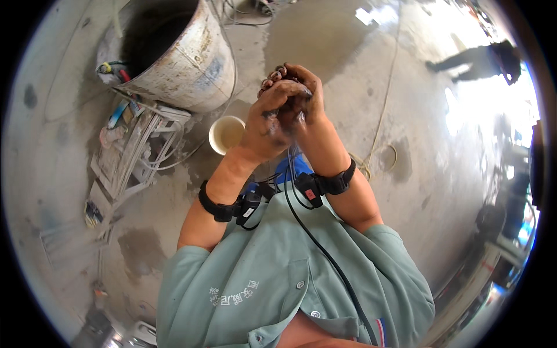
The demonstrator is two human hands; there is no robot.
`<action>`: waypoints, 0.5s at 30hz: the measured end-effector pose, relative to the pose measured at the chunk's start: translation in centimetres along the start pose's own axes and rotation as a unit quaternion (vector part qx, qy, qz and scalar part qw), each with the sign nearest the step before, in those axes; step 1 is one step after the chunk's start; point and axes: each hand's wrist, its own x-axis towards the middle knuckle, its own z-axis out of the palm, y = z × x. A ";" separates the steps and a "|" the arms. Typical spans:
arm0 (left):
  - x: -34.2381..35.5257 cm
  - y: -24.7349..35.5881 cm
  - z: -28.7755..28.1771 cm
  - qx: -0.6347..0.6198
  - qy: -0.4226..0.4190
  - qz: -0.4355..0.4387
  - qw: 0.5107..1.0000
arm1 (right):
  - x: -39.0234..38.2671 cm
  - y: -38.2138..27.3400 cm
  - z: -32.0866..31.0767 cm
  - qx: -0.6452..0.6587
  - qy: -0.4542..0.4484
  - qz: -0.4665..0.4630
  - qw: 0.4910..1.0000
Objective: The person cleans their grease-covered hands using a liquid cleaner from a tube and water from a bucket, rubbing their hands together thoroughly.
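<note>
In front of my chest my two hands are pressed together, both smeared with dark grime. My left hand (pixel 266 124) is curled, its palm side against the other. Wrapped against it from the right is my right hand (pixel 307 95), its fingers bent. A small shiny spot shows between the palms; whether anything lies in there is hidden. Each forearm wears a black strap with a small black box, the left strap (pixel 218 204) and the right strap (pixel 339 182). Beyond my left wrist a pale bucket (pixel 227 134) stands on the floor.
A large rusty, whitish drum (pixel 191 64) stands at the far left. Beside it is a dirty metal stepladder (pixel 130 151) with things on it. A hose (pixel 380 124) crosses the wet-patched concrete floor (pixel 429 191). Another person (pixel 484 61) stands at the far right.
</note>
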 end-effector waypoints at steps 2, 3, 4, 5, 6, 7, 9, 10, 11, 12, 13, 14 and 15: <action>1.4 -0.8 0.3 0.049 0.036 0.014 0.998 | 2.5 -1.1 -0.2 0.027 -0.015 0.072 0.997; 1.7 -1.4 0.6 0.050 0.055 0.015 0.997 | 4.7 -1.4 -0.9 0.040 -0.031 0.121 0.991; 1.8 -1.7 0.8 0.050 0.073 0.015 0.996 | 6.1 -1.5 -1.2 0.053 -0.044 0.170 0.983; 2.2 -1.6 1.1 0.018 0.097 -0.019 0.995 | 6.5 -2.0 -0.6 0.025 -0.059 0.175 0.982; 2.7 -1.2 1.3 -0.014 0.122 -0.051 0.991 | 7.2 -2.2 -0.5 0.005 -0.087 0.173 0.981; 2.9 -0.9 1.5 -0.047 0.148 -0.083 0.984 | 7.7 -2.1 -0.5 -0.014 -0.116 0.172 0.978; 3.6 -1.1 1.2 0.032 0.148 -0.072 0.986 | 8.7 -2.0 -0.4 -0.039 -0.156 0.175 0.971; 3.9 -1.1 1.0 0.074 0.147 -0.065 0.984 | 9.2 -1.9 -0.3 -0.047 -0.169 0.182 0.968; 3.8 -1.3 1.2 0.087 0.170 -0.065 0.979 | 9.6 -1.8 -0.2 -0.047 -0.165 0.199 0.965; 3.5 -1.7 1.3 0.109 0.177 -0.053 0.977 | 10.1 -1.6 -0.2 -0.046 -0.161 0.216 0.962; 3.4 -2.0 1.3 0.130 0.180 -0.041 0.974 | 10.6 -1.2 -0.1 -0.011 -0.150 0.252 0.956; 3.3 -2.1 1.2 0.151 0.182 -0.029 0.971 | 10.8 -1.1 0.0 -0.008 -0.153 0.266 0.952; 3.3 -1.9 1.2 0.116 0.205 -0.066 0.969 | 10.8 -1.1 0.2 -0.004 -0.156 0.278 0.948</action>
